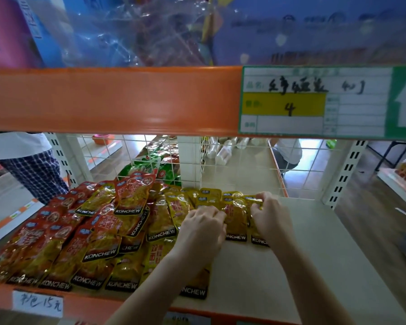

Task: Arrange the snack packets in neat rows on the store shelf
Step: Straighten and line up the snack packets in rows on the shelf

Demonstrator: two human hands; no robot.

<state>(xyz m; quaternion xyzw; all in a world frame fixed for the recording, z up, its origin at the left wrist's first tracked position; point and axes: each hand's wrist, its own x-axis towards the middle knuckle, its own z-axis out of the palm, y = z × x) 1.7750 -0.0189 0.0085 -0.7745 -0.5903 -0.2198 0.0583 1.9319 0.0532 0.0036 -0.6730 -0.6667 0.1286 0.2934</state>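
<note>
Yellow packets (pixel 234 214) lie in a row at the back of the shelf (pixel 291 254), beside a heap of red packets (pixel 63 238) on its left. The left hand (pixel 203 227) and right hand (pixel 271 216) each pinch yellow packets with curled fingers.

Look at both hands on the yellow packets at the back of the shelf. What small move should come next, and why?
Probably square up the yellow packets into an even row. The left hand and right hand both grip them near the wire back; they overlap and lean unevenly. Bare shelf lies to their right, while red packets are heaped to the left.
</note>
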